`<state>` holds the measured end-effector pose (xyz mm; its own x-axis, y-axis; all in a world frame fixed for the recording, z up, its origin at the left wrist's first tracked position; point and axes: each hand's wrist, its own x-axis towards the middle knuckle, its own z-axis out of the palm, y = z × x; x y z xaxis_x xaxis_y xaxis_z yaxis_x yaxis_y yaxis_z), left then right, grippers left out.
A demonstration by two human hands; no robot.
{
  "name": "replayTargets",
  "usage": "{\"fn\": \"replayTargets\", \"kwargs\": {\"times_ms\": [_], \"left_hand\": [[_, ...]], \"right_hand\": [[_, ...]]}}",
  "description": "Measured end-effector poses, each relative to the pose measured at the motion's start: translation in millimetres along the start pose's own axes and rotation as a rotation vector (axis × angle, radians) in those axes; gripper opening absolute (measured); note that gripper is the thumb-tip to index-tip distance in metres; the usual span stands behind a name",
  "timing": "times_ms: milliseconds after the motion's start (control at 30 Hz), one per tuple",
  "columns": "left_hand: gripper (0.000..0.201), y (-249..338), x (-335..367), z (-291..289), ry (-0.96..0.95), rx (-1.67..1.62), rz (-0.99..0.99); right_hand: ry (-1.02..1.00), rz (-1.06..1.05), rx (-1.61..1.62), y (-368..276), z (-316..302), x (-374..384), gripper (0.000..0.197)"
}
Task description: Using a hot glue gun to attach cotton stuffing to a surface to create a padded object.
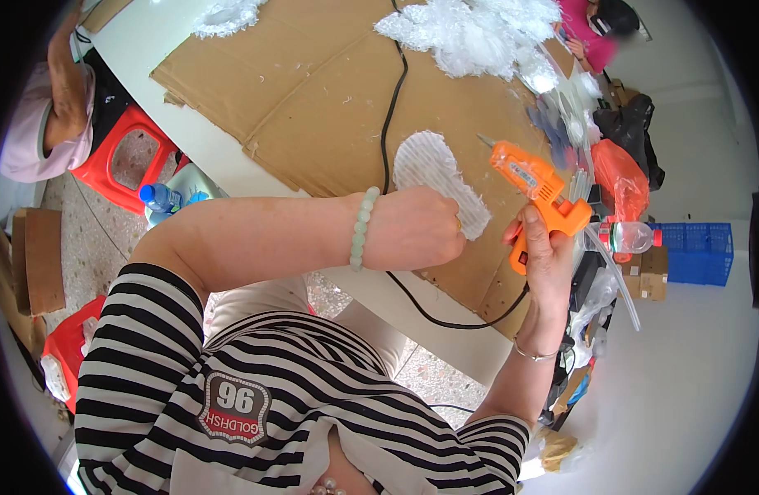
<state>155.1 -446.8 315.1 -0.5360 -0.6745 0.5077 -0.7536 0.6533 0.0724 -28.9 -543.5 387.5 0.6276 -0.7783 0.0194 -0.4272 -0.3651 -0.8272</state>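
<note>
My left hand (419,228), a pale green bead bracelet at its wrist, is closed at the near edge of a white ribbed piece (433,161) with a fuzzy border. Its fingertips are hidden, but they appear to grip that piece. Wrapped round the handle of an orange glue gun (535,180) is my right hand (544,247). The gun's metal nozzle points up and left, to the right of the white piece and apart from it. A black cord (458,324) runs from the handle's lower end and loops toward my left wrist.
Brown cardboard (305,91) covers much of the white table. White fluffy pieces (478,37) are heaped at the far side. Glue sticks (615,276), a bottle (631,238) and an orange-red bag (619,177) lie at the right. Two other people sit beyond the table, left and right.
</note>
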Motion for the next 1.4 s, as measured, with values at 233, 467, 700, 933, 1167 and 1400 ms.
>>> {"fn": "replayTargets", "kwargs": {"times_ms": [233,467,700,933,1167,1400], "left_hand": [[0.015,1.1,3.6,0.0,-0.046,0.050,0.001],[0.021,-0.9,-1.4,-6.6,-0.131,-0.034,-0.035],[0.015,-33.8,-19.6,-40.3,0.178,-0.398,-0.232],[0.011,-48.6,-29.1,-52.4,0.122,-0.311,-0.622],[0.017,-19.0,-32.4,-41.8,0.045,-0.035,-0.184],[0.023,-11.5,-34.2,-35.8,-0.050,-0.002,-0.198]], "right_hand": [[0.221,0.120,0.705,10.2,31.4,-0.7,0.030],[0.275,0.113,0.901,17.8,55.4,-4.1,0.031],[0.285,0.094,0.905,24.0,59.8,-2.0,0.029],[0.290,0.079,0.903,23.8,58.0,-3.0,0.029],[0.274,0.068,0.890,27.4,58.7,-2.7,0.029],[0.259,0.065,0.899,27.0,58.1,-6.2,0.029]]}}
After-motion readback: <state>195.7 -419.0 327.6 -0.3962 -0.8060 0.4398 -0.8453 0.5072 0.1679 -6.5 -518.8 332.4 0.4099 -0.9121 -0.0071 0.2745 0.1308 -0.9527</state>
